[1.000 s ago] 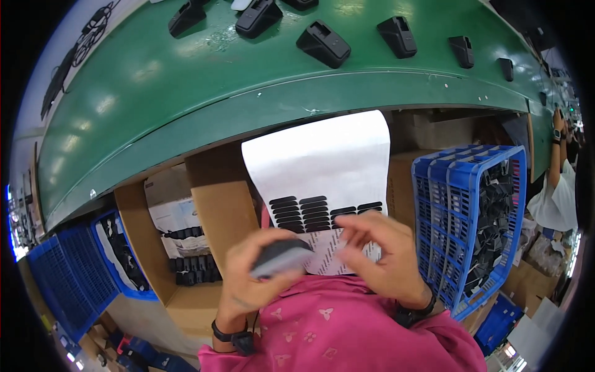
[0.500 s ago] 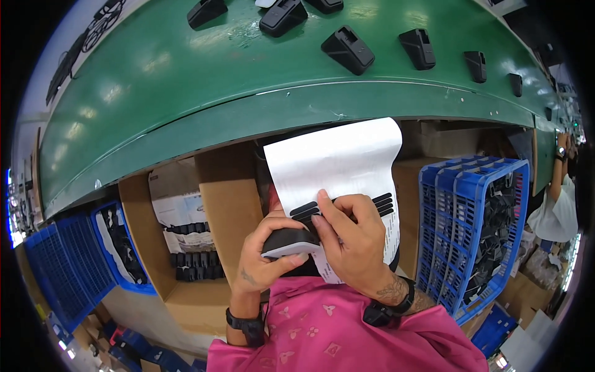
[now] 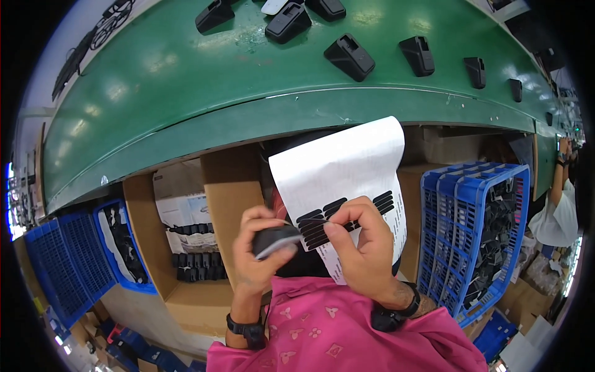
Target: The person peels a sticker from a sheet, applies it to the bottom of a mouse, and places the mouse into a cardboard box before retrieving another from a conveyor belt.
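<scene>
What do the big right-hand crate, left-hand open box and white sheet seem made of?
Blue crate: probably moulded plastic, slightly shiny, given its uniform lattice. Open box: likely matte cardboard, from its plain brown panels. White sheet: smooth, possibly coated paper or thin film; its top curls softly.
</scene>
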The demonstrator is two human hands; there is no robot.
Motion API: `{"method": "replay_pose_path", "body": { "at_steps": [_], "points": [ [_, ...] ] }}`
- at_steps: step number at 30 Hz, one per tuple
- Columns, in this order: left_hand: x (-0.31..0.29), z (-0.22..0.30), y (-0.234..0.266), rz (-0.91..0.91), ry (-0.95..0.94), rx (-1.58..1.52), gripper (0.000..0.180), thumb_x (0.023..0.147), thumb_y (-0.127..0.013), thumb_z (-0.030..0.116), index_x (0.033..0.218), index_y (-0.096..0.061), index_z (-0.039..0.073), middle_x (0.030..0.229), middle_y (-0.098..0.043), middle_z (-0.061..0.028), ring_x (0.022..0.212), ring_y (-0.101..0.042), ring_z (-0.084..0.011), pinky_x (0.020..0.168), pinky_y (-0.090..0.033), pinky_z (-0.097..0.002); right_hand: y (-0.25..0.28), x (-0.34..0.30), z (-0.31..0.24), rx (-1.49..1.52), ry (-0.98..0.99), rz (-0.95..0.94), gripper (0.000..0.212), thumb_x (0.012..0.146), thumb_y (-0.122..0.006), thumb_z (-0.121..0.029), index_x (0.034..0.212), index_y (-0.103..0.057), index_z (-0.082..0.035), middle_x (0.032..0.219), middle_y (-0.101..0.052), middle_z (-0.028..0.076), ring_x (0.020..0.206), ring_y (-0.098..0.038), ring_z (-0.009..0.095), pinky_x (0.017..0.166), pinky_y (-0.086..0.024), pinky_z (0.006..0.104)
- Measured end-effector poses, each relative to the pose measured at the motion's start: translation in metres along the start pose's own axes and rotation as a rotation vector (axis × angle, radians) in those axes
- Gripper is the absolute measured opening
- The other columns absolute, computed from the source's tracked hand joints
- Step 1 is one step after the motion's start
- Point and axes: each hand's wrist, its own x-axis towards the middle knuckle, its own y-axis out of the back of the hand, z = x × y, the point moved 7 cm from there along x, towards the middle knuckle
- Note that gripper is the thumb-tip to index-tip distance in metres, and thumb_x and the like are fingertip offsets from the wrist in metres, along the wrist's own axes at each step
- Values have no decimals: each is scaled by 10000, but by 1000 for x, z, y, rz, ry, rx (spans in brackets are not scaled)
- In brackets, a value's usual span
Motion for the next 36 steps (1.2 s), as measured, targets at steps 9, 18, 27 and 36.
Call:
{"method": "replay_pose_path", "body": {
  "at_steps": [9,18,27,36],
  "points": [
    [-8,36,-8,154,148,-254,633,748,-753,304,1217,-406,60,1002,-575,-127,766,-570,-170,658,-472,-270,10,-5,3,523,-230,10,86,848,-586,44,916,-538,24,929,-537,56,876,-491,112,824,-380,240],
    [-5,47,-74,-201,22,-382,568,870,-540,64,1353,-243,24,1212,-467,-176,1023,-518,-189,914,-423,-329,24,-11,-31,765,-344,-60,69,866,-540,35,873,-475,12,849,-512,94,618,-506,108,566,-445,242],
    [-4,54,-93,-316,9,-41,504,815,-554,-18,1269,-336,-12,1128,-503,-163,970,-516,-175,859,-436,-320,35,-11,-28,727,-382,-148,92,894,-564,31,971,-515,29,886,-546,26,772,-535,42,672,-441,182],
    [2,59,-94,-334,-70,57,475,851,-599,37,1248,-356,-55,1075,-550,-217,901,-623,-288,788,-491,-353,35,-10,-25,708,-387,-169,88,892,-574,26,960,-519,30,896,-546,28,777,-533,41,685,-443,180]
  ]
}}
